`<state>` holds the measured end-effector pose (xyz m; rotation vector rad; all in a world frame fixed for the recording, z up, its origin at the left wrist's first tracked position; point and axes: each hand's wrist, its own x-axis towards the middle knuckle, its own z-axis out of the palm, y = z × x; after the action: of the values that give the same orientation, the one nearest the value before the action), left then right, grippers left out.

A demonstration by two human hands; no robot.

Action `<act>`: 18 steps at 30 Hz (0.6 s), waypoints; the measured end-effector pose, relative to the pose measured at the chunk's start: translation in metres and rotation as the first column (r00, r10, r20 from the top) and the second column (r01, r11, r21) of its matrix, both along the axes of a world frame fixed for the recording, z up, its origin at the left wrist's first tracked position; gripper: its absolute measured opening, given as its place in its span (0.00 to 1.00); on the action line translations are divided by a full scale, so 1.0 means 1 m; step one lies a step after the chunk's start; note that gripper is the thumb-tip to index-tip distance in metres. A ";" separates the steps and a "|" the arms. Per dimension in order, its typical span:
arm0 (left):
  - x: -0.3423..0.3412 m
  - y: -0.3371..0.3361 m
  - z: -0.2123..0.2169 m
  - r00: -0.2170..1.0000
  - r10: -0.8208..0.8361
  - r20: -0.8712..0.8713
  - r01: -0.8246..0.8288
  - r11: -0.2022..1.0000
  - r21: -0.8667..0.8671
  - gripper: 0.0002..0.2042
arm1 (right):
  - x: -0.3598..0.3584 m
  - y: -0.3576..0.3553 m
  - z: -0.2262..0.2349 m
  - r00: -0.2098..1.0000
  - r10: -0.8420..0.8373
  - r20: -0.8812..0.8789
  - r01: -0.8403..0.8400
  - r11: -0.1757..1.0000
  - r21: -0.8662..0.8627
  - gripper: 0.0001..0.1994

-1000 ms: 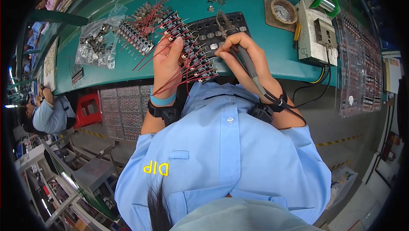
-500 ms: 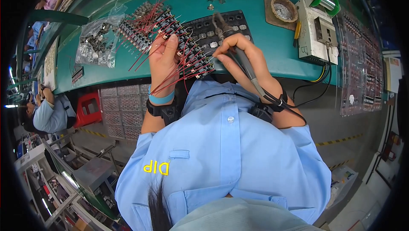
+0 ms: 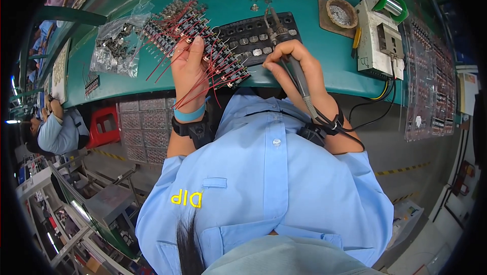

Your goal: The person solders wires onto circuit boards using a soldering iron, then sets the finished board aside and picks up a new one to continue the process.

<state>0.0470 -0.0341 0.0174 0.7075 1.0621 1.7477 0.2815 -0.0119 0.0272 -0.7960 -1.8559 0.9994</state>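
The left hand (image 3: 188, 72) pinches a wired strip (image 3: 223, 62), now farther from the right hand (image 3: 305, 68) gripping a soldering iron (image 3: 298, 78); from here, soldering seems paused.

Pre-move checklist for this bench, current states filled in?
1. Strip gripped: ok, in the left hand.
2. Iron gripped: ok, in the right hand.
3. Iron's working end away from the left hand: ok, over the black tray.
4. Red wires clear of the left hand: not ok, several drape across it.
5. Iron hot: cannot tell.
6. Spool at the white box: ok.
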 end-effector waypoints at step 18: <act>-0.001 0.001 -0.003 0.990 -0.106 0.097 0.112 0.992 -0.050 0.10 | -0.002 0.010 0.000 0.993 -0.120 -0.014 0.118 0.940 0.320 0.15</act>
<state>0.0456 -0.0333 0.0142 0.6308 0.9858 1.6358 0.2798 -0.0015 0.0275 -0.7033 -1.8878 0.5975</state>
